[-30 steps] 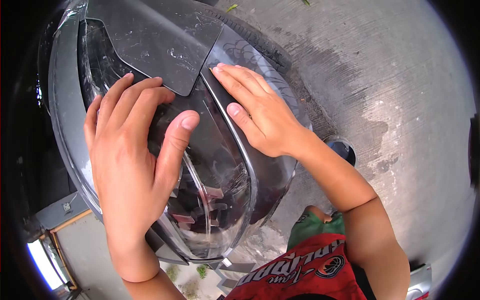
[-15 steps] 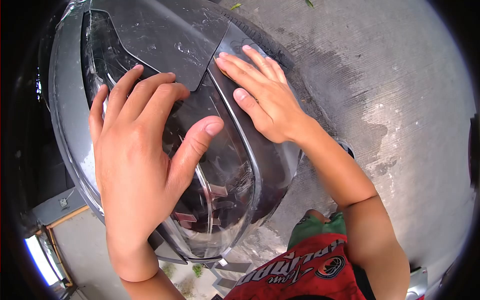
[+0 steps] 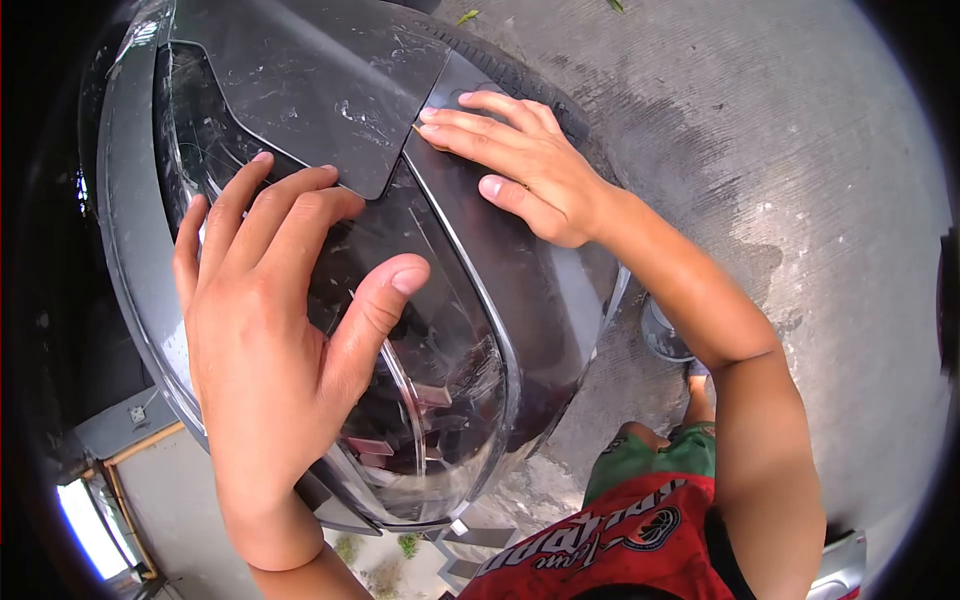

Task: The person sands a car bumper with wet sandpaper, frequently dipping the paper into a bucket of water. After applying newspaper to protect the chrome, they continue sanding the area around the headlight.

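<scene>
My left hand point(image 3: 265, 300) is spread open over the dark car lamp point(image 3: 450, 350), its fingertips near the edge of the dark grey body panel point(image 3: 330, 95). My right hand point(image 3: 520, 165) lies nearly flat on the grey side panel point(image 3: 540, 310) beside the lamp. Under its fingertips shows the thin tan edge of what looks like sandpaper point(image 3: 438, 147); most of that sheet is hidden by the fingers. Pale scuffs mark the body panel, and a seam runs between it and the side panel.
A tyre point(image 3: 500, 65) shows beyond the side panel. Stained concrete floor point(image 3: 820, 200) stretches to the right. A bucket point(image 3: 662, 330) stands on it near my foot. Part of a reddish vehicle point(image 3: 840, 575) shows at the lower right.
My right hand has shifted slightly left and up along the side panel, with the tan-edged sheet under it. My left hand keeps its place on the lamp. The view has tilted a little, uncovering the bucket.
</scene>
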A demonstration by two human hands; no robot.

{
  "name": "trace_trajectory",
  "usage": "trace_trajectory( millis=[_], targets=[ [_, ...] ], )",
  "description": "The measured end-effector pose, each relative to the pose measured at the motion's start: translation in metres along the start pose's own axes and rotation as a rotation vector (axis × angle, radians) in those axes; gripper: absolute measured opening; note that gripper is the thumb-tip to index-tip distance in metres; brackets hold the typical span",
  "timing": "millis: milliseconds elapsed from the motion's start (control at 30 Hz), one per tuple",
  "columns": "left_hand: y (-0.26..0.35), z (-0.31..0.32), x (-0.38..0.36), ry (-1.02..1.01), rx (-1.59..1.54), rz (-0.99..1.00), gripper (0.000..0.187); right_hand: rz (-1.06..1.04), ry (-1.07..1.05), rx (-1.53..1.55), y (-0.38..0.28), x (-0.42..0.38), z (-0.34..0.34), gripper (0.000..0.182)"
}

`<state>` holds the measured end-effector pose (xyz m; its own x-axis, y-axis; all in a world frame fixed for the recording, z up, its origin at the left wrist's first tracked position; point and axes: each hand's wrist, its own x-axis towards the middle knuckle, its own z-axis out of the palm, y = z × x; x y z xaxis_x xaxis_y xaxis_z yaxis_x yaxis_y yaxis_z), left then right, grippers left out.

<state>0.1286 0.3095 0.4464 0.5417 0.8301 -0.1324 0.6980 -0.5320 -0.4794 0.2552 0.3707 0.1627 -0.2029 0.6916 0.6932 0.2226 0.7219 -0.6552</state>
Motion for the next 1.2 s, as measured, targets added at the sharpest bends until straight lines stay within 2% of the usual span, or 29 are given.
trace_trajectory(
  millis=[67,200,267,333,433,567,633,833,967,1067,1133,1200],
  targets=[
    [-0.002,0.000,0.002,0.002,0.013,0.006,0.044,0.006,0.017,0.203,-0.028,-0.005,0.002,0.064],
    [-0.002,0.001,0.002,0.002,-0.004,-0.006,0.046,0.001,-0.028,0.003,-0.001,-0.006,0.000,0.065],
    [-0.002,0.000,0.004,0.000,0.009,0.008,0.046,0.105,-0.005,0.198,-0.035,-0.028,0.005,0.063],
    [-0.001,-0.001,0.002,-0.004,0.010,0.004,0.046,0.153,-0.064,0.160,-0.039,-0.052,0.006,0.062],
    [0.000,0.000,0.000,-0.020,0.012,0.003,0.046,0.130,-0.030,0.032,-0.013,-0.011,0.011,0.063],
    [0.000,-0.002,0.000,-0.011,0.007,0.006,0.046,0.240,-0.086,0.247,-0.032,-0.048,0.004,0.064],
    [0.001,0.000,0.001,0.015,0.017,-0.007,0.046,0.186,-0.074,0.195,-0.015,-0.024,0.003,0.065],
    [-0.002,-0.002,0.001,0.005,0.018,0.011,0.045,0.237,-0.060,0.255,-0.038,-0.042,0.011,0.066],
    [0.001,0.002,-0.001,-0.019,0.002,0.008,0.045,0.162,-0.013,0.076,-0.014,0.005,0.017,0.064],
    [-0.001,-0.003,0.002,-0.010,-0.005,0.006,0.042,0.200,-0.052,0.216,-0.033,-0.022,0.010,0.066],
    [-0.001,-0.002,0.004,0.000,-0.019,-0.005,0.041,0.268,-0.126,0.358,-0.068,-0.075,0.007,0.071],
    [0.000,0.000,0.005,0.002,0.003,-0.007,0.036,0.264,-0.099,0.363,-0.078,-0.072,0.009,0.073]
  ],
)
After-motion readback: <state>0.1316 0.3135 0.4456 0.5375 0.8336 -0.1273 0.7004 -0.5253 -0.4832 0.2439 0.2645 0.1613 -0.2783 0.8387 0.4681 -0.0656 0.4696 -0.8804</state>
